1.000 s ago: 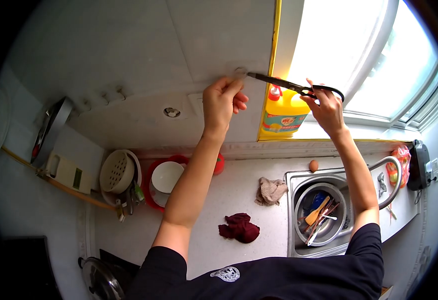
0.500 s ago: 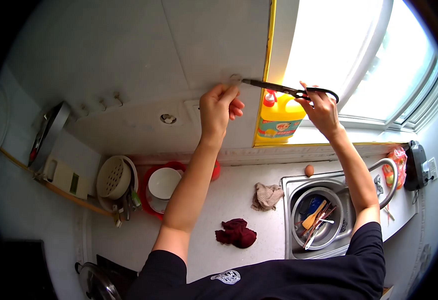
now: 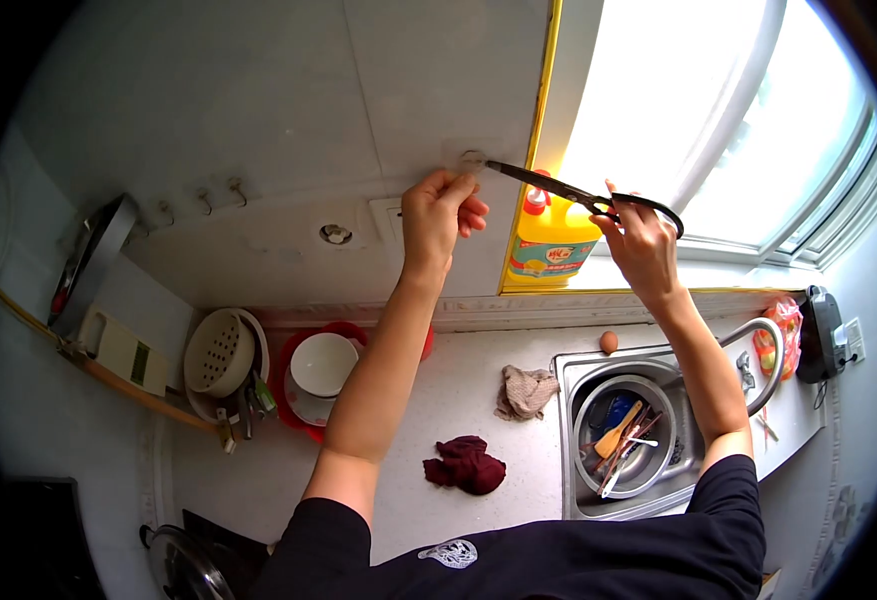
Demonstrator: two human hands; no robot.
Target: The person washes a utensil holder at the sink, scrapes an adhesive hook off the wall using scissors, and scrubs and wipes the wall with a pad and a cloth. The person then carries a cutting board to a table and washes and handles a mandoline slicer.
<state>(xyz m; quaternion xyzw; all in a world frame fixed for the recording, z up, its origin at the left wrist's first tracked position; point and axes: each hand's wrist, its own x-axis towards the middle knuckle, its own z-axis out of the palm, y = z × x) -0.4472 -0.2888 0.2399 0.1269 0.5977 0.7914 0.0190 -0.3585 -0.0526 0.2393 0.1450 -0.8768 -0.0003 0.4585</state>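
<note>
Left hand: One left hand (image 3: 438,215) was raised to the wall (image 3: 288,100), thumb and forefinger pressed together at the lower edge of one clear patch (image 3: 472,157); whether they pinched its film could not be told.
Right hand: One right hand (image 3: 641,240) had its fingers closed round the handles of one pair of scissors (image 3: 548,183).
Scissors: They reached across the yellow strip (image 3: 549,60) edging the window opening, tip at the patch, just beside the left fingertips.
Hooks: Three hooks (image 3: 237,192) hung on the wall, well apart from the left hand.
Bottle: One yellow bottle (image 3: 555,235) stood upright below the blades, near the right hand.
Cloths: Two lay on the worktop (image 3: 533,460): a beige cloth (image 3: 525,392) just beside the sink (image 3: 566,450) rim, and a maroon cloth (image 3: 465,466) farther from it, bare surface between.
Egg: One egg (image 3: 609,342) rested behind the sink's back edge.
Basin: One metal basin (image 3: 578,437) held utensils inside the sink.
</note>
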